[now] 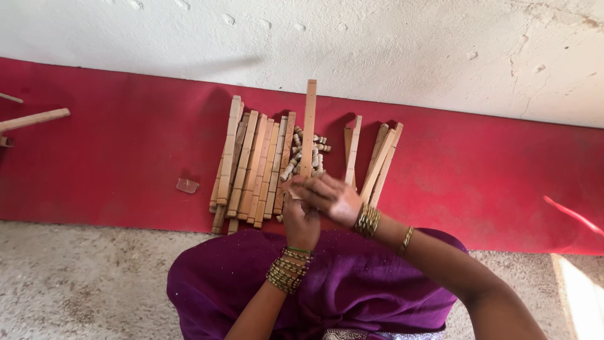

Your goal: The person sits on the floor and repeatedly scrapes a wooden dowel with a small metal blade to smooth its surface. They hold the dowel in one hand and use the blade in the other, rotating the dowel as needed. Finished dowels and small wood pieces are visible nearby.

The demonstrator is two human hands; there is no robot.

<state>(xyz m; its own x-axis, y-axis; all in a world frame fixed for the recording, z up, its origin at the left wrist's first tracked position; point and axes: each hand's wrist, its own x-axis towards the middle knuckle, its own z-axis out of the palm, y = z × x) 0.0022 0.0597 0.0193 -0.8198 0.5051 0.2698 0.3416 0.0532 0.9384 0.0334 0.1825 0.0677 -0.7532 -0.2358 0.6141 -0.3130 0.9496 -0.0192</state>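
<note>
Both hands meet at one upright wooden strip (309,126): left hand (301,221) under, right hand (333,198) with fingers pinching its lower end. Many strips (251,167) lie stacked at left, few strips (380,160) at right, small pegs (308,154) heaped between.

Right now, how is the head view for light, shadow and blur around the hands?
Head view: even daylight, with an overexposed sun patch on the floor at lower right; soft shadows behind the slat pile; right hand and left hand slightly motion-blurred; wide-angle curvature at the edges.
</note>
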